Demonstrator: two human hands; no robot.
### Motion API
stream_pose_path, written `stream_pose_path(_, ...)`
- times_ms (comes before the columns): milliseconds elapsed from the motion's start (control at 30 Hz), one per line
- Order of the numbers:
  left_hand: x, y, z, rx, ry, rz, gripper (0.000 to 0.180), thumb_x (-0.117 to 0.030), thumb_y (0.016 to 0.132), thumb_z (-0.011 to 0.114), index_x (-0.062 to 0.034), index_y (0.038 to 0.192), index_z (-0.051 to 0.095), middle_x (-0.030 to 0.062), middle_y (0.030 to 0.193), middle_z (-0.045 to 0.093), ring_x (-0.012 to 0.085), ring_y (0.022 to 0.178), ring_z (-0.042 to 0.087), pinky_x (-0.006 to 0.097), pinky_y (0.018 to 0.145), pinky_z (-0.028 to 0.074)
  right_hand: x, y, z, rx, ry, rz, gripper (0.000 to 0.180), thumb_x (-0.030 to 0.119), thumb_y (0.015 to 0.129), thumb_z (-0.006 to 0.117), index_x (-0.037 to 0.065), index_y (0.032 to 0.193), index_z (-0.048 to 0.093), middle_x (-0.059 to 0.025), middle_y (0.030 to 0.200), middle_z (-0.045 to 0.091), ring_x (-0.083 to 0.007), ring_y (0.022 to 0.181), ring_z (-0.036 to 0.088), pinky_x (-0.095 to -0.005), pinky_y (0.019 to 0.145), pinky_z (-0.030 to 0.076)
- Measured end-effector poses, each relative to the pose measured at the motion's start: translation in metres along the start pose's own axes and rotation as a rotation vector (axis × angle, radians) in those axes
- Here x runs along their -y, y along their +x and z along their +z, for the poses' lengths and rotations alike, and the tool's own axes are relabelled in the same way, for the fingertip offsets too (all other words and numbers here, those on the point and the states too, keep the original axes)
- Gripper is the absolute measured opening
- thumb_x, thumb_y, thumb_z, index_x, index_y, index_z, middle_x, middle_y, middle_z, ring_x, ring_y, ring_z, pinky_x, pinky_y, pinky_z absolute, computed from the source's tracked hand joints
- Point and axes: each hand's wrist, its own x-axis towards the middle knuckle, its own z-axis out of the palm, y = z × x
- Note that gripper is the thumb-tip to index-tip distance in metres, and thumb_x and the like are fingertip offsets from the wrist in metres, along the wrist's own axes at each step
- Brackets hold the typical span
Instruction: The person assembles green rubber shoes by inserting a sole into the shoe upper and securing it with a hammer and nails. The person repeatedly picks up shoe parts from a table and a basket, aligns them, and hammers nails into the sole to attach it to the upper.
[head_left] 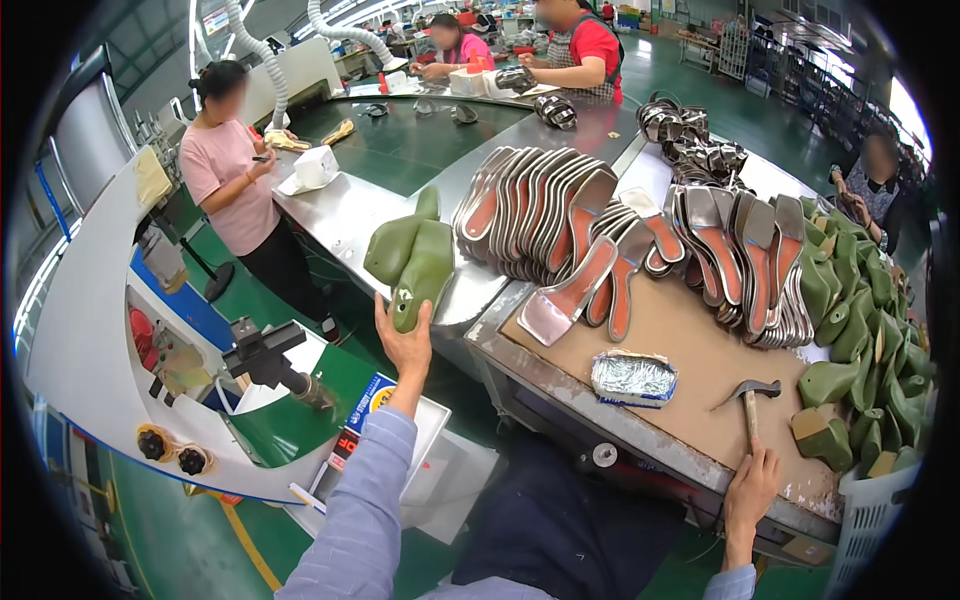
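My left hand is closed around the near end of a green shoe last, its thumb on one side and fingers on the other. Other green lasts lie against it on the metal tabletop. On the brown workbench, my right hand grips the wooden handle of a hammer, whose dark head rests farther in. Between my hands sits an opened packet of small, silvery pieces, too fine to tell apart. Behind it stand rows of metal-edged insoles with reddish middles.
Many green lasts are heaped at the right, above a white plastic basket. A machine with a black bracket stands to my left. A co-worker in pink stands at the conveyor; others work farther off.
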Motion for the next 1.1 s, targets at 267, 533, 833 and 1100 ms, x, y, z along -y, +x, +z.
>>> stream_pose_path(267,0.051,0.106,0.006,0.013,-0.15,-0.237,0.092,-0.039,0.075,0.086,0.0089,0.143,0.046,0.0219,0.132,0.062,0.0308,0.121,0.06,0.037,0.105,0.043,0.0,0.004,0.001,0.013,-0.007,-0.011,0.035,0.004,0.093,0.058,0.002,0.127,0.06,-0.0186,0.106,0.057,-0.038,0.096,0.054,-0.0491,0.082,0.045)
stream_pose_path(533,0.08,0.171,0.048,-0.101,-0.159,-0.327,0.066,-0.041,0.081,0.081,0.0031,0.126,0.063,0.0166,0.124,0.068,0.0306,0.115,0.063,0.038,0.099,0.046,-0.003,0.001,0.003,0.062,-0.052,0.024,0.036,0.005,0.096,0.053,0.004,0.131,0.058,-0.0203,0.112,0.057,-0.0408,0.104,0.055,-0.0485,0.088,0.045)
stream_pose_path(833,0.109,0.21,0.031,0.269,0.224,-0.256,0.069,-0.059,0.081,0.073,-0.0046,0.123,0.069,0.0205,0.119,0.07,0.0362,0.115,0.064,0.043,0.097,0.047,-0.004,0.0,0.011,0.017,-0.059,-0.012,0.033,0.006,0.099,0.049,0.003,0.13,0.058,-0.0215,0.109,0.056,-0.0429,0.1,0.055,-0.0485,0.085,0.045)
stream_pose_path(1100,0.044,0.177,0.044,-0.046,0.363,0.316,0.041,-0.036,0.093,0.066,-0.0075,0.122,0.068,0.0167,0.111,0.068,0.0327,0.107,0.064,0.044,0.094,0.048,-0.001,0.003,0.007,0.011,-0.075,-0.026,0.036,0.005,0.094,0.054,0.004,0.129,0.059,-0.0195,0.107,0.057,-0.0406,0.1,0.055,-0.0489,0.085,0.045)
